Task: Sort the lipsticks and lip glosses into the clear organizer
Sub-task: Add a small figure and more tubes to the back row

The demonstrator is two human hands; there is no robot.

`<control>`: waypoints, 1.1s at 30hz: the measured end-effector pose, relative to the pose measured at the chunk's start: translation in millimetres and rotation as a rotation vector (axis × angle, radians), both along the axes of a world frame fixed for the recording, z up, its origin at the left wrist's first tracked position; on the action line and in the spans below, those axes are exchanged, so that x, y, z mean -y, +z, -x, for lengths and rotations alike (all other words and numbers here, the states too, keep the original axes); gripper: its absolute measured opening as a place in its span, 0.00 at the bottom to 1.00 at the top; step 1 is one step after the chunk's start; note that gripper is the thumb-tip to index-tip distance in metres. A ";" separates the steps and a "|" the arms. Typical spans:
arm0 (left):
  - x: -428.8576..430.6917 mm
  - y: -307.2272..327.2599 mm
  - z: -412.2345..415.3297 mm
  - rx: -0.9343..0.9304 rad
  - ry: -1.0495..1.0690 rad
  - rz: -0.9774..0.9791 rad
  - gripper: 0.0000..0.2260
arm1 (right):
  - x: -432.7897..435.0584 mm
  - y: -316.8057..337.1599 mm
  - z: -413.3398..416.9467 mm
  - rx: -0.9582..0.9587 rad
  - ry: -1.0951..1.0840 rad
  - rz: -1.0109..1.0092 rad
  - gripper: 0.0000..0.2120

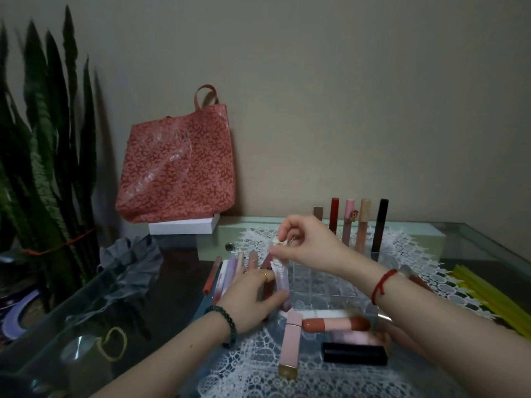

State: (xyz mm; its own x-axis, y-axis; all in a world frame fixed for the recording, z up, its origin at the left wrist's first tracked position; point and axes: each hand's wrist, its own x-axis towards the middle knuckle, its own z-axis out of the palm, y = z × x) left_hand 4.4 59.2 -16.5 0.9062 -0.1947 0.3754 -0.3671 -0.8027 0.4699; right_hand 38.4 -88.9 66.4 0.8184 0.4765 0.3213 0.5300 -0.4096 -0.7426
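step: one piece in hand, a pale, see-through lilac gloss tube (281, 278) with a white cap, roughly upright at the left edge of the clear acrylic grid organizer (330, 294). Reads as picked up, not yet slotted.
right hand (310, 244): thumb and forefinger pinch the cap end of the lilac gloss tube from above.
left hand (250, 294): fingers spread and straight, resting on the loose row; thumb touches the tube's lower part. Steadying rather than carrying, I'd say.
next move: line the tube base up over a free cell and lower it straight. Cells are narrow and the walls are hard to read, so alignment is the tricky bit. Left thumb likely has to come off first.
organizer contents: back row holds five upright tubes: short brown tube (318, 212), red tube (334, 211), pink tube (349, 216), beige tube (364, 216), black tube (382, 219). Nearer cells look empty, as far as the clear walls let me tell.
loose, left: row of pink, mauve and red-brown tubes (227, 275) lying side by side just left of the organizer, partly under the left fingers.
loose, front: pink square tube with a gold end (290, 340), capsule-shaped pink tube with terracotta ends (334, 324), black square lipstick (355, 353), white tube (324, 313) near the organizer's front wall.
progress: early to middle; more pieces out than in.
surface: white lace doily (258, 369) on a glass table (474, 239).
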 end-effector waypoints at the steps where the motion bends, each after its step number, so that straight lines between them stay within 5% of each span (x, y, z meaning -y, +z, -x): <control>1: 0.7 0.9 -1.2 -0.010 0.000 0.015 0.13 | 1.3 2.5 0.5 -0.001 0.005 0.002 0.09; 12: 17.3 58.3 -43.5 0.086 -0.002 0.412 0.06 | 19.3 68.9 -20.7 0.284 -0.118 0.088 0.07; 23: 42.7 60.2 -87.5 0.066 0.032 0.492 0.13 | 30.2 76.5 -52.9 0.360 -0.212 0.150 0.07; 33: 36.2 41.7 -92.9 -0.005 0.000 0.493 0.06 | 29.0 59.3 -64.0 0.326 -0.158 0.198 0.09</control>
State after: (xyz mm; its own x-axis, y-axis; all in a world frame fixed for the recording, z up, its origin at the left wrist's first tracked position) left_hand 97.3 23.0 25.2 0.9083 0.0051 0.4183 -0.3638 -0.4839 0.7959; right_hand 102.4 -117.9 125.7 0.7572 0.4316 0.4903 0.6433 -0.6230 -0.4450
